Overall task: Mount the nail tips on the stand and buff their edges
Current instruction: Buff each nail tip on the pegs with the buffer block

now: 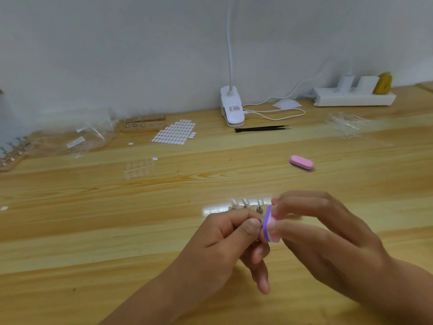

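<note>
My right hand (318, 233) pinches a small pink-and-purple buffer block (269, 227), held on edge. My left hand (225, 242) grips a small metal nail holder; its tip is mostly hidden between my thumb and finger, right against the purple side of the buffer. Just behind my hands stands the nail stand (236, 207), overexposed by lamp light, with a few holders (245, 202) carrying clear nail tips. A clear strip of nail tips (138, 167) lies further left on the wooden table (117, 219).
A second pink buffer block (301, 163) lies at right. Black tweezers (261, 129), a clip lamp base (232, 109), a sheet of white adhesive tabs (174, 134), a wooden stand (143, 125), plastic bags (86, 137) and a power strip (353, 97) line the back.
</note>
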{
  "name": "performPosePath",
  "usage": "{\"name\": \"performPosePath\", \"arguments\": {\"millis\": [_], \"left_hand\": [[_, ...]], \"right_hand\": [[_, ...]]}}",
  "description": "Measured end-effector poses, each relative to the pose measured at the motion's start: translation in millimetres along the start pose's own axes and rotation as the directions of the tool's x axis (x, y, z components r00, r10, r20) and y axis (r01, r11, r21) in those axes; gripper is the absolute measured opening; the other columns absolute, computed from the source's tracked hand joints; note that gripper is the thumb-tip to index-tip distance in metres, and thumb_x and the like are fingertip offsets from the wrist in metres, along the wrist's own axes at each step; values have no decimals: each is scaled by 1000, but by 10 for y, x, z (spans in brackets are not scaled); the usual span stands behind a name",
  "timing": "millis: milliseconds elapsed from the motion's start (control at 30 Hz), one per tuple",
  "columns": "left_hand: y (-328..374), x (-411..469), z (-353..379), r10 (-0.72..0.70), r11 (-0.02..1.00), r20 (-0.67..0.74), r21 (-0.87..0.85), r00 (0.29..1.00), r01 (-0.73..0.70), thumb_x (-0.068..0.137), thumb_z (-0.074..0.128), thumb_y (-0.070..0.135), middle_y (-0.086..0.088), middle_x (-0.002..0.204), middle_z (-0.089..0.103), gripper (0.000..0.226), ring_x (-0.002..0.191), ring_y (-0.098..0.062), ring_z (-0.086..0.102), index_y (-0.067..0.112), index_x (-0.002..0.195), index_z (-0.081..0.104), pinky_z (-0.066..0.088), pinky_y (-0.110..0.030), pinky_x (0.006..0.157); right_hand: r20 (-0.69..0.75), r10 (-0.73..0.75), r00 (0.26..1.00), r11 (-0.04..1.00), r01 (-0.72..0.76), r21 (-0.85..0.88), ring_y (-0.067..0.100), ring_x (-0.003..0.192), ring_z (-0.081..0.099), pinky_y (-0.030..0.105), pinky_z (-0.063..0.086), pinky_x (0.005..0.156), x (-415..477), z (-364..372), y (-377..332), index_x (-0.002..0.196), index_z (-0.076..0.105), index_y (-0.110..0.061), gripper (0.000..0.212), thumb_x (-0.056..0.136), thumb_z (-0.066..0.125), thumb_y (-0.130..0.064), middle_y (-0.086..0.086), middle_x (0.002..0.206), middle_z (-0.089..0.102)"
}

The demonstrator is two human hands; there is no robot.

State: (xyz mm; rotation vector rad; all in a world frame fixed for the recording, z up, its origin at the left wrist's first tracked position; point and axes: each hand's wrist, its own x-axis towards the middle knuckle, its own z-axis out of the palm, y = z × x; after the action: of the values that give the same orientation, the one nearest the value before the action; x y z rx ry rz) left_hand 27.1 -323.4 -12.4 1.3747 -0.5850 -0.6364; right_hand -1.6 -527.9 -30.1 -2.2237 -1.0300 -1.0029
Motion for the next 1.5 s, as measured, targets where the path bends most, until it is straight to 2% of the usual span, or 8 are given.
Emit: {"name": "performPosePath", "arguments": {"millis": [533,667,800,967,1100,1233,1400,1500], "left_hand": [[-80,13,-29,30,998,9,53,1000,-30,102,40,23,5,62,48,28,47,-17,61,13,84,59,48,-24,51],[-84,14,-23,31,998,9,55,999,-32,100,40,27,9,61,46,28,44,-15,59,25,78,57,44,-21,49],[-83,19,-28,57,997,27,53,998,-58,101,42,29,5,63,45,28,45,-16,59,25,80,59,45,-23,49],[-81,13,-24,21,1000,40,12,999,-21,98,43,35,7,61,46,26,44,-14,59,26,78,57,44,-20,47],[-83,17,-22,45,999,38,6,998,-45,98,44,34,6,63,47,26,45,-15,59,27,79,61,46,-22,47],[-73,9,-25,23,999,35,26,999,-24,97,44,35,6,61,47,26,45,-15,59,25,78,56,45,-22,47],[-58,10,-28,74,995,19,64,997,-75,102,45,33,5,63,48,28,46,-16,59,25,81,61,46,-24,47],[-65,4,-32,56,996,8,66,998,-56,102,44,32,7,61,47,28,44,-15,58,23,79,58,45,-23,46]], "right_hand": [[25,-42,999,999,43,-11,24,112,61,28,47,94,15,3,-3,119,63,-9,38,86,67,9,6,116,58],[13,-1,1000,998,1,-56,23,109,60,27,47,94,22,-39,52,115,63,-9,43,79,71,14,7,111,60],[19,-70,997,997,70,-12,24,113,61,30,49,94,15,-2,-10,116,63,-7,26,92,62,3,7,117,57],[20,-12,1000,997,14,-75,25,110,61,29,49,93,24,-44,64,108,73,-4,36,76,72,15,7,113,58],[37,-90,995,995,91,-50,24,114,61,30,49,95,19,-15,-8,114,66,-7,21,93,65,-2,8,117,59],[13,-14,1000,997,15,-76,23,110,61,28,49,93,31,-55,58,109,70,-7,30,83,68,9,8,110,61],[22,-84,996,995,85,-50,22,115,60,28,49,95,21,-47,-16,115,65,-8,20,97,61,-3,6,117,58],[21,-24,999,994,26,-103,24,110,61,28,50,91,28,-70,45,108,75,-4,28,84,70,9,8,110,62]]}}
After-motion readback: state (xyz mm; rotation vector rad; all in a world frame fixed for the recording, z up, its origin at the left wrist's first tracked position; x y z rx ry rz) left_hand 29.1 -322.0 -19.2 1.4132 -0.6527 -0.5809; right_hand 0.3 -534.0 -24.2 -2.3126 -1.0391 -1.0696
